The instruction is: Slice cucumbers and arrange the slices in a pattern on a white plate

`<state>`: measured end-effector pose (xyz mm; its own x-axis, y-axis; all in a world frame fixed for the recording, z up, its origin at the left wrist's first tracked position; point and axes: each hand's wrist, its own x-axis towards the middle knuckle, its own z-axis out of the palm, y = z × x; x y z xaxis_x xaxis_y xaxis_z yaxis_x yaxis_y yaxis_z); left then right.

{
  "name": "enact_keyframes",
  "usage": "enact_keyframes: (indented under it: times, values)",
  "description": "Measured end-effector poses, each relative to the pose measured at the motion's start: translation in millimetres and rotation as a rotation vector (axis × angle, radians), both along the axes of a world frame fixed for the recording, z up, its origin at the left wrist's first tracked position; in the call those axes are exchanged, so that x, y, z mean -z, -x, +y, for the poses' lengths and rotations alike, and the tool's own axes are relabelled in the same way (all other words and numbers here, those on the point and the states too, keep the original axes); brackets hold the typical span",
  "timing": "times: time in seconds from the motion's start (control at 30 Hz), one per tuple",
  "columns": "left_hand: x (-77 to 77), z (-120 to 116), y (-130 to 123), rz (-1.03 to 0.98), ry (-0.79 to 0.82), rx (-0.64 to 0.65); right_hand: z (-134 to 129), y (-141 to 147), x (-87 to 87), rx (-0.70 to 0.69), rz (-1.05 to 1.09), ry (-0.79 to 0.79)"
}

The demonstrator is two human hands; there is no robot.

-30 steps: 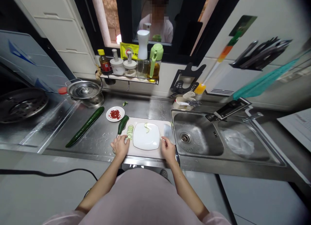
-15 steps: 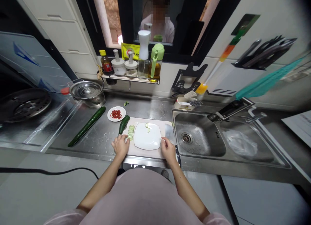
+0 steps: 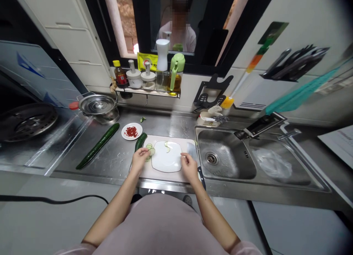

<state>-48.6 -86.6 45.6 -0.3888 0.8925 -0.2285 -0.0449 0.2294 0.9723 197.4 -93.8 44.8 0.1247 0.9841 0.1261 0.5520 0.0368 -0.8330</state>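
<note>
My left hand [image 3: 140,160] is closed in a pinch on a thin cucumber slice [image 3: 152,151], raised at the left edge of a white square plate [image 3: 167,163]. More cucumber slices [image 3: 149,146] lie on the pale cutting board [image 3: 149,173], partly hidden by that hand. A cut piece of cucumber [image 3: 140,141] rests at the board's left edge. On the plate are curved cucumber slices [image 3: 167,148]. My right hand [image 3: 190,168] is at the plate's right rim with its thumb and fingers drawn together; what they hold, if anything, cannot be made out.
A knife [image 3: 201,176] lies along the board's right side, beside the sink [image 3: 228,163]. A whole cucumber [image 3: 97,146] and a small plate [image 3: 124,135] of chopped red pieces are to the left. Behind stand a lidded pot [image 3: 106,117] and a seasoning rack [image 3: 154,92].
My left hand has moved up and right from beside the slices, lifting one cucumber slice to the plate's edge. My right hand has shifted slightly at the right rim.
</note>
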Motion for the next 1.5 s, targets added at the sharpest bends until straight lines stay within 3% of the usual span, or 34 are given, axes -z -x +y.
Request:
enact_keyframes:
  times: [0.2, 0.37, 0.73, 1.2, 1.5]
  values:
    - [-57.8, 9, -16, -0.212, -0.025, 0.158, 26, 37, -55.3, -0.181, 0.281, 0.030]
    - [-74.7, 7, -23, -0.209, -0.105, 0.275, 29, 60, -86.3, -0.342, 0.414, 0.060]
    - [-77.0, 0, -29, -0.113, -0.156, 0.352, 28, 62, -82.5, -0.366, 0.550, 0.129]
    - [-84.8, 4, -30, 0.317, -0.274, 0.365, 32, 60, -94.1, -0.333, 0.783, 0.553]
    - [-90.1, 0, -28, 0.642, -0.333, 0.407, 33, 60, -101.3, -0.340, 0.816, 0.617]
